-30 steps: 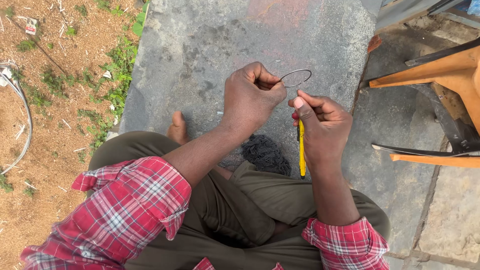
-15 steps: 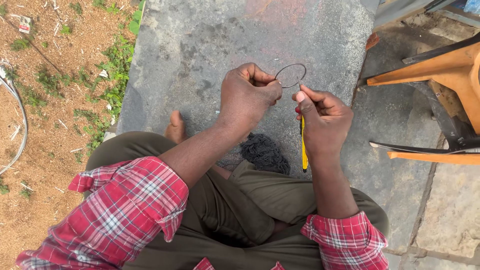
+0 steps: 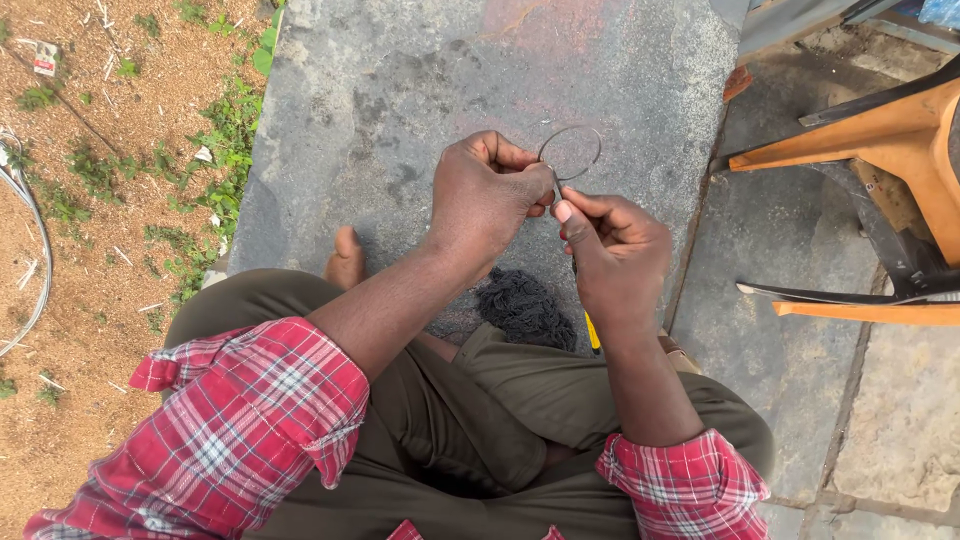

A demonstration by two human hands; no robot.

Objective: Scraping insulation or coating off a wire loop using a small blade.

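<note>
Since a second earlier, both hands had drawn closer together, hiding most of the yellow-handled tool (image 3: 592, 335) behind the right hand (image 3: 615, 255), so only its tip showed below. Grey stone slab (image 3: 400, 90) lay underfoot, bare dirt (image 3: 90, 250) to one side, an orange chair (image 3: 890, 140) opposite. Left hand (image 3: 490, 195), curled tight, pinched the thin wire ring (image 3: 571, 152) at its base; the right clenched the tool

yellow-handled tool (image 3: 592, 335) mostly hidden, chair (image 3: 880, 130) cropped
</note>
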